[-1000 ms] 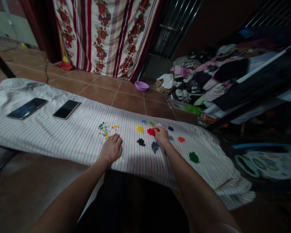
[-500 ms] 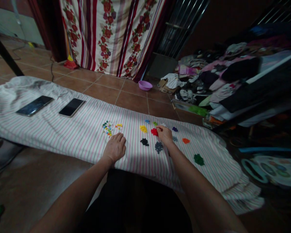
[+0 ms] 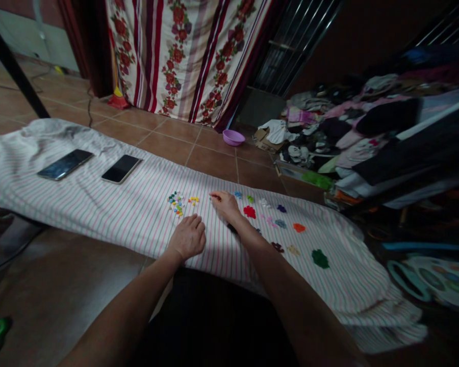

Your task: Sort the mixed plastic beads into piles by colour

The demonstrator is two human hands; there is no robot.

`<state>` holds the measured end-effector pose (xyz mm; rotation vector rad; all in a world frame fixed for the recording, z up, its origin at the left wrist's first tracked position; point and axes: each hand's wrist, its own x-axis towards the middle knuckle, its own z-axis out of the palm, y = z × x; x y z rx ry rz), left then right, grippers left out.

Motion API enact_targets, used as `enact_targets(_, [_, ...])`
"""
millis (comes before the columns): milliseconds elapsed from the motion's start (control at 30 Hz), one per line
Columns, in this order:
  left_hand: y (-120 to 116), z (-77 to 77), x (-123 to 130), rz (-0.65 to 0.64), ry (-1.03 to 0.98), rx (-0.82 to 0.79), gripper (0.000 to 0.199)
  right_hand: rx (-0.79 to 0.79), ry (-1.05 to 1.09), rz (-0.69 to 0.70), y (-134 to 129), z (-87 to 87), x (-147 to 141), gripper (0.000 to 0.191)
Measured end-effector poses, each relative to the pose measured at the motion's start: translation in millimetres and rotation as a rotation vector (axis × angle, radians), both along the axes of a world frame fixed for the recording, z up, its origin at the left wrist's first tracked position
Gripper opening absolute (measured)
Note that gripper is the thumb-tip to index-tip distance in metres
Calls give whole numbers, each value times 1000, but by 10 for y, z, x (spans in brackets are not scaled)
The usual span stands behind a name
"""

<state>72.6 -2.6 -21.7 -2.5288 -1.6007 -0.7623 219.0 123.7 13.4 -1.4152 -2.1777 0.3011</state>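
My left hand rests palm down on the striped cloth, fingers lightly bent. Just beyond its fingertips lies a mixed heap of tiny coloured pieces, with a few yellow and orange pieces beside it. My right hand is over the cloth to the right of these, thumb and fingertips pinched together. Whatever the pinch holds is too small to make out. Right of that hand are sorted piles: red, light blue, lime green and white. My right hand and forearm cover some piles.
Farther right lie orange, dark green and brown piles. Two phones, one larger and one smaller, lie at the left. A purple basin and heaped clothes are beyond the cloth.
My right hand has moved left from the red pile to the cloth near the mixed heap, fingers still pinched. My left hand stays resting in place. The view has shifted slightly.
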Motion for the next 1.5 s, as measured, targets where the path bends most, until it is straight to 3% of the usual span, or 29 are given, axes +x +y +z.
enact_targets(167, [-11,-6,-3,-41,-3,9,18,-72,-81,33,-54,-42,-372,24])
enact_targets(367, [-10,-1,-9,-93,10,-4,18,-134,-185,-40,-74,-90,-547,26])
enact_targets(767, [9,8,7,-61,58,-32,17,-159,-196,-110,-75,-109,-562,19])
enact_targets(1500, [14,12,7,-53,58,-51,16,-141,-145,-148,-46,-243,-481,33])
